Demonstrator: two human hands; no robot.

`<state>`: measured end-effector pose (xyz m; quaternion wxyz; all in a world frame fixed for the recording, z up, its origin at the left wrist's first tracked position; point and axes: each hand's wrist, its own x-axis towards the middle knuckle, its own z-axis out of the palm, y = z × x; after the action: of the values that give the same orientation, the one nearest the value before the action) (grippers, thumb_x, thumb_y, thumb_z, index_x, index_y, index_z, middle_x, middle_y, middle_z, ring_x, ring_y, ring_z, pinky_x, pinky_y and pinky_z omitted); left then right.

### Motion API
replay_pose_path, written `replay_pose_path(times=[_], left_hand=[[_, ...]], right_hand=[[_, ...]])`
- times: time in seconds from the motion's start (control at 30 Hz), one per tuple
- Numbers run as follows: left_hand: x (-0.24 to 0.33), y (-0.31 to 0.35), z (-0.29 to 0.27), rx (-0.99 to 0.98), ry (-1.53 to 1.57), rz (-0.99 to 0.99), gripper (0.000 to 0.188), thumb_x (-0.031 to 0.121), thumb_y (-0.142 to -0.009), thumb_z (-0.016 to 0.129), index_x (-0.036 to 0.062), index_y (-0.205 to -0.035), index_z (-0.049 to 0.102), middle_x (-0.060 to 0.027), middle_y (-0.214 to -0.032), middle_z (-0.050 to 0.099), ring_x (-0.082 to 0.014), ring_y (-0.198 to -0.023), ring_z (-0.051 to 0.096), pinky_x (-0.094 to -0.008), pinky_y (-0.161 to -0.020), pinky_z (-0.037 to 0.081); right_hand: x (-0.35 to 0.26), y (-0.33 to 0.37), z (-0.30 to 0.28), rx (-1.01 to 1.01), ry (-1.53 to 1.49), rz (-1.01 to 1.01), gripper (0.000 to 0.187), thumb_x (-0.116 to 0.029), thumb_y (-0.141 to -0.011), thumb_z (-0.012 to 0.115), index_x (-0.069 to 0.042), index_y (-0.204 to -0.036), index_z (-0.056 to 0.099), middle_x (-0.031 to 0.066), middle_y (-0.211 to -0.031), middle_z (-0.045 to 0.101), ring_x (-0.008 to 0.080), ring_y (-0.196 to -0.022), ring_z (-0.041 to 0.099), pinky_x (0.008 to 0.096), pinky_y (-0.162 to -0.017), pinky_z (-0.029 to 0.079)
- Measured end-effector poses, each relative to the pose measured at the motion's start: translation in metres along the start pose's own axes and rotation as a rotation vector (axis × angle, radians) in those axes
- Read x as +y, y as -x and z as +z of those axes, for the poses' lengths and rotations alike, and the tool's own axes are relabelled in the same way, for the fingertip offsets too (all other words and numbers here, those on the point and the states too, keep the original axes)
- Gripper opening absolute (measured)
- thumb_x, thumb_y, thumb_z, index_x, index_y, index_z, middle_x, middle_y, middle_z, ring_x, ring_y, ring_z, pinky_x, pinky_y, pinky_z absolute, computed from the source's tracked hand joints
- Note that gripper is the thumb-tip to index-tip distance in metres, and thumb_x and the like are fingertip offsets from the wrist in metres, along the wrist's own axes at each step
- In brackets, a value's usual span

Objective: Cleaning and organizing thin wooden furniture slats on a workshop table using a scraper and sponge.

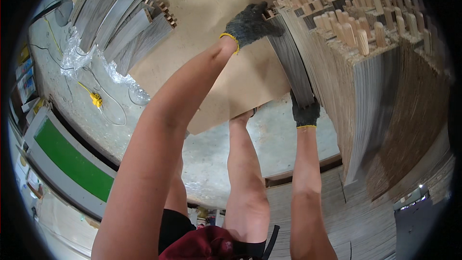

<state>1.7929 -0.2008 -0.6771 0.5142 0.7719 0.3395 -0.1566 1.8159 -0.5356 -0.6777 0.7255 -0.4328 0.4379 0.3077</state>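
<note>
A narrow grey wood-grain board (292, 65) slants between my two hands, alongside a tall stack of panels. My left hand (251, 23), in a dark knitted glove with a yellow cuff, is closed round its far end, where short wooden pegs show. At the near end, my right hand (306, 111) wears a matching glove and grips the board from below, its fingers partly hidden. Many pale wooden dowels (362, 41) stand up from the ends of the stacked panels (375, 82) just to the right.
Several similar doweled strips (127, 19) lie piled at the far left on a large tan sheet (207, 84). Clear plastic wrap (76, 53) and a yellow cable connector (96, 99) lie on the floor. A green-topped platform (72, 159) stands at the left.
</note>
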Motion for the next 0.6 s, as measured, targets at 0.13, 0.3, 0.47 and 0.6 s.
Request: replay_pose_path(times=[0.13,0.3,0.47,0.6], left_hand=[[-0.010,0.011,-0.004,0.023,-0.012,-0.014,0.094,0.058,-0.064,0.077,0.0074,-0.137,0.048,-0.0151,-0.131,0.054,-0.0298,-0.120,0.054,-0.0383,-0.099,0.045],[-0.021,0.046,0.007,-0.031,0.010,-0.096,0.097,0.056,-0.063,0.079,0.0010,-0.137,0.047,-0.0198,-0.129,0.056,-0.0317,-0.121,0.053,-0.0386,-0.101,0.042],[-0.080,0.085,0.015,-0.116,0.083,-0.155,0.105,0.056,-0.061,0.081,0.0003,-0.141,0.041,-0.0223,-0.131,0.053,-0.0337,-0.122,0.052,-0.0404,-0.102,0.042],[-0.059,0.139,-0.009,-0.121,0.291,-0.098,0.108,0.045,-0.058,0.089,0.0024,-0.142,0.038,-0.0202,-0.132,0.051,-0.0341,-0.121,0.051,-0.0407,-0.102,0.042]], right_hand=[[0.008,0.001,-0.006,0.156,0.003,-0.024,0.047,-0.036,-0.099,0.038,-0.004,-0.130,0.052,0.0150,-0.135,0.053,0.0348,-0.124,0.050,0.0537,-0.103,0.042],[0.007,0.016,-0.045,0.078,-0.049,-0.029,0.052,-0.047,-0.100,0.035,-0.007,-0.125,0.059,0.0129,-0.131,0.057,0.0318,-0.122,0.052,0.0473,-0.103,0.042],[0.019,0.065,-0.031,0.204,0.110,-0.033,0.051,-0.046,-0.099,0.040,-0.007,-0.127,0.058,0.0120,-0.131,0.057,0.0310,-0.121,0.051,0.0465,-0.105,0.038],[0.008,0.110,-0.024,0.114,0.065,-0.181,0.049,-0.041,-0.101,0.040,-0.002,-0.124,0.059,0.0155,-0.128,0.057,0.0321,-0.117,0.052,0.0444,-0.104,0.039]])
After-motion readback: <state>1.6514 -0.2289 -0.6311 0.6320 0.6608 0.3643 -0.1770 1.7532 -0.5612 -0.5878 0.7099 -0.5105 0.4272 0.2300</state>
